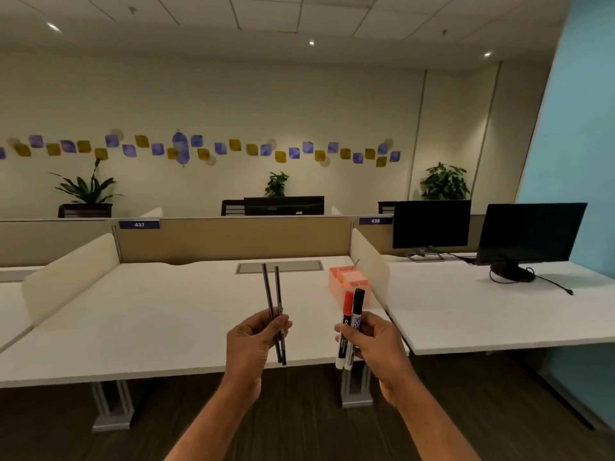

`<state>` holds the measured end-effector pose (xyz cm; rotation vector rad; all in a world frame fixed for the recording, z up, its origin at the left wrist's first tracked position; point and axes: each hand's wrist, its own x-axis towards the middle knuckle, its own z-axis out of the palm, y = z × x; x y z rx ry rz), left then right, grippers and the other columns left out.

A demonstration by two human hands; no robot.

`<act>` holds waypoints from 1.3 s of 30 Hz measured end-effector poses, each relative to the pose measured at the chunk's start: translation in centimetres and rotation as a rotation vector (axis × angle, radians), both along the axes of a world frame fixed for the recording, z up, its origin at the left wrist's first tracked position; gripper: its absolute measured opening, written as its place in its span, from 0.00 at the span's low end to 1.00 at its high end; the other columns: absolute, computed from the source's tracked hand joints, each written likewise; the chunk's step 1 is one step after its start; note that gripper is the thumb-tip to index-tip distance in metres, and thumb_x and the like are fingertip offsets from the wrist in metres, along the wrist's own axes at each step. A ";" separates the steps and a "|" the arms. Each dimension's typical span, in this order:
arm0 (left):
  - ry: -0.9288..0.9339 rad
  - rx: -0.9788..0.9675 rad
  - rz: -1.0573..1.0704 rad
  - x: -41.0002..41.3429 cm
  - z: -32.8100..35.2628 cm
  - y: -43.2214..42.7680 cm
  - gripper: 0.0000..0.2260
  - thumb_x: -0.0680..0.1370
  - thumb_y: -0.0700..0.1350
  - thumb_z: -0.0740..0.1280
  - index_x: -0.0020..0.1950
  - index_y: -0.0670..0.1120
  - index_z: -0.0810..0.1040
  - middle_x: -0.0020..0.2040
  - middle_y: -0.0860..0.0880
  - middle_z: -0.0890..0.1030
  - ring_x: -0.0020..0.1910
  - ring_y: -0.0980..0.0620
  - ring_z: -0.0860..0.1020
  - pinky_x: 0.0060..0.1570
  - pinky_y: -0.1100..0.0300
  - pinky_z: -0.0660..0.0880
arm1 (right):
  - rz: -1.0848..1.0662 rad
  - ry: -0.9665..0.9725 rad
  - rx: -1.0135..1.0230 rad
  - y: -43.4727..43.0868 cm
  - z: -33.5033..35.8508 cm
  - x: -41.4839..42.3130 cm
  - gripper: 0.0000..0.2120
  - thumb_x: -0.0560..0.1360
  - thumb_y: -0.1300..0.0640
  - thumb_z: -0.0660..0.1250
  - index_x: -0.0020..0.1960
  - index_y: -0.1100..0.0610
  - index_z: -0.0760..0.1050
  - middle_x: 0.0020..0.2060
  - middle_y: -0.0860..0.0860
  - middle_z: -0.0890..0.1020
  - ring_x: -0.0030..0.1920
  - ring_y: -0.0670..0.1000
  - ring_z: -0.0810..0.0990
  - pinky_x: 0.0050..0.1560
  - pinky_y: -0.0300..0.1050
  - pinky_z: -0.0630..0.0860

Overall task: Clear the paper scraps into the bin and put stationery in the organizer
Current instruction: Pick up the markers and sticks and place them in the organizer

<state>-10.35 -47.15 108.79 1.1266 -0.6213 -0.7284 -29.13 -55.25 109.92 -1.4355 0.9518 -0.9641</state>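
My left hand is closed around two thin dark pens, held upright above the front of the white desk. Two whiteboard markers, one with a red cap and one with a black cap, stand upright in the grip of my right hand. An orange organizer sits on the desk at the back right, beside the white divider panel, just beyond the markers. It holds a thin stick-like item. No paper scraps or bin are in view.
A grey cable hatch lies at the desk's back edge. White side dividers bound the desk. Two dark monitors with cables stand on the neighbouring desk to the right. Dark floor lies in front.
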 end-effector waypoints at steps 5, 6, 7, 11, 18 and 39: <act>0.003 -0.019 0.072 -0.8 -0.7 -9.4 0.09 0.75 0.35 0.72 0.54 0.41 0.84 0.48 0.42 0.88 0.51 0.42 0.86 0.58 0.49 0.79 | 0.042 -0.006 -0.075 -11.4 -0.7 -0.9 0.07 0.75 0.57 0.71 0.50 0.47 0.78 0.49 0.47 0.86 0.50 0.49 0.85 0.60 0.57 0.79; 0.007 -0.014 0.088 -0.9 -0.7 -11.3 0.09 0.74 0.35 0.72 0.54 0.41 0.84 0.47 0.42 0.88 0.51 0.42 0.86 0.57 0.49 0.79 | 0.051 -0.009 -0.078 -13.9 -0.6 -1.1 0.07 0.75 0.58 0.70 0.50 0.48 0.78 0.48 0.47 0.85 0.50 0.49 0.85 0.59 0.56 0.79; 0.009 -0.005 0.102 -1.1 -0.7 -13.2 0.09 0.74 0.35 0.72 0.54 0.42 0.84 0.47 0.42 0.88 0.51 0.41 0.86 0.58 0.49 0.79 | 0.056 -0.007 -0.075 -16.1 -0.5 -1.2 0.07 0.76 0.58 0.70 0.51 0.48 0.77 0.49 0.47 0.85 0.49 0.49 0.85 0.59 0.56 0.79; 0.002 0.011 0.121 -1.8 -0.6 -19.4 0.09 0.75 0.36 0.72 0.55 0.42 0.84 0.48 0.42 0.88 0.51 0.42 0.86 0.62 0.45 0.78 | 0.028 -0.027 -0.080 -24.7 -0.3 -2.0 0.10 0.77 0.59 0.69 0.58 0.53 0.76 0.52 0.49 0.84 0.54 0.52 0.83 0.61 0.59 0.77; -0.024 0.042 0.163 0.3 -2.0 -27.6 0.09 0.76 0.36 0.72 0.56 0.41 0.84 0.48 0.42 0.88 0.50 0.43 0.86 0.62 0.45 0.78 | -0.153 -0.067 -0.076 -37.4 -3.4 -0.9 0.11 0.76 0.61 0.69 0.58 0.58 0.77 0.50 0.54 0.85 0.54 0.56 0.83 0.60 0.56 0.78; 0.054 0.144 0.028 18.5 -9.4 -52.8 0.09 0.76 0.37 0.71 0.55 0.42 0.84 0.48 0.43 0.88 0.50 0.45 0.87 0.62 0.46 0.78 | -0.472 0.159 -0.030 -61.8 -16.2 13.8 0.10 0.77 0.61 0.69 0.57 0.56 0.75 0.44 0.51 0.83 0.46 0.54 0.83 0.48 0.49 0.81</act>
